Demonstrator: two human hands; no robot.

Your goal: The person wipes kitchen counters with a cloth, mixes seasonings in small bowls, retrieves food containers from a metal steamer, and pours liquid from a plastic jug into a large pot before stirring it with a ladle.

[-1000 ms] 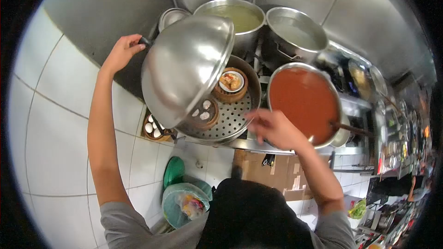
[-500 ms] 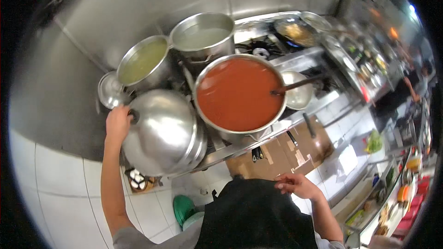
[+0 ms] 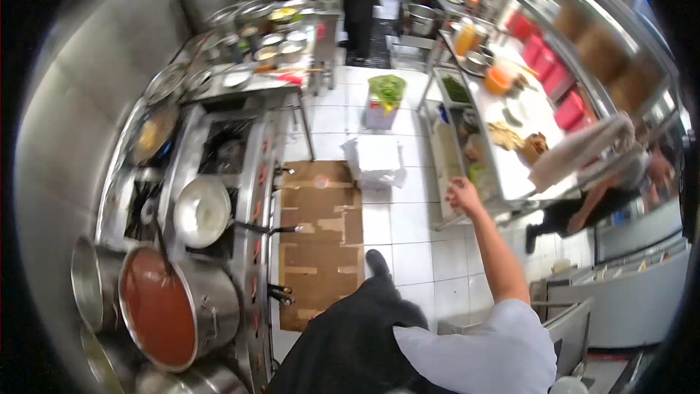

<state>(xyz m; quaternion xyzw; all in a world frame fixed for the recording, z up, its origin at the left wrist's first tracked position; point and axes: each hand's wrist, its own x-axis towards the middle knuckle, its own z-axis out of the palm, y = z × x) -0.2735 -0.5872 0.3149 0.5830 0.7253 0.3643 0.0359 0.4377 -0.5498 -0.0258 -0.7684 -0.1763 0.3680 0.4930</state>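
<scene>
My right hand point(image 3: 461, 195) is stretched out ahead, fingers loosely bent and apart, with nothing in it. It hovers near the front end of a steel work table point(image 3: 514, 179), and I cannot tell whether it touches. My left hand is out of view. At the lower left a large pot point(image 3: 219, 310) full of red sauce stands on the stove, a dark utensil handle point(image 3: 162, 249) rising from it. Beside that pot sits a pale pan point(image 3: 202, 213), its handle over the stove's edge. Part of a domed lid point(image 3: 197, 379) shows at the bottom.
Flattened cardboard point(image 3: 321, 244) covers the floor along the stove. Leafy greens point(image 3: 387, 90) top a container in the aisle, behind a white plastic-wrapped stack point(image 3: 377, 157). One person point(image 3: 359, 7) stands at the far end; another point(image 3: 601, 193) is at the right.
My view has swung right, from the pots to the aisle. My left hand, earlier at the domed lid's knob, has left view. My right hand has moved from my apron toward the work table.
</scene>
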